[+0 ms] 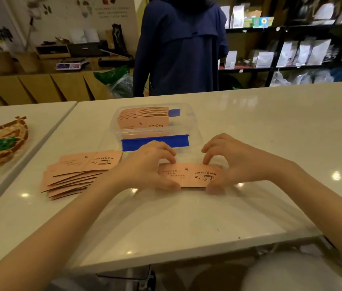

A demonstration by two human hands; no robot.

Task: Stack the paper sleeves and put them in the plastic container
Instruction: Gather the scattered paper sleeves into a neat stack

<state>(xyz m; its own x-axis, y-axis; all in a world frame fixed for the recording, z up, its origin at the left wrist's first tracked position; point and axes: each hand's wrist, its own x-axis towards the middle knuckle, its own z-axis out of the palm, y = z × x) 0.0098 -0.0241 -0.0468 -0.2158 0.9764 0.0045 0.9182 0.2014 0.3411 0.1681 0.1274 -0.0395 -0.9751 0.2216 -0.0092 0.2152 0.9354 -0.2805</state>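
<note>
Squaring up a small stack (189,175) of pink paper sleeves on the white table (187,223), we hold it from both ends. Our left hand (151,164) pinches the stack's left end, thumb at the near edge and fingers curled over the far edge. Our right hand (226,162) does the same at the right end, so both hands are narrowed onto the paper. The top sleeve shows a printed coffee cup and the word COFFEE. How many sleeves are in this stack, we cannot tell.

Just left of our left hand lies a loose, fanned pile (75,175) of more sleeves, not yet gathered.

Just beyond our hands sits the clear plastic container (191,122), open, with blue tape along its near wall. A neat stack of sleeves (145,118) already stands inside, toward its left side.

We judge the step in hand to be aligning the edges. The next move calls for keeping the pinch firm at both ends, lifting the stack over the near wall, and setting it beside those inside. The fanned pile remains to do.

Farther off, a person in dark blue (180,47) stands behind the table, in front of shelves.
</note>
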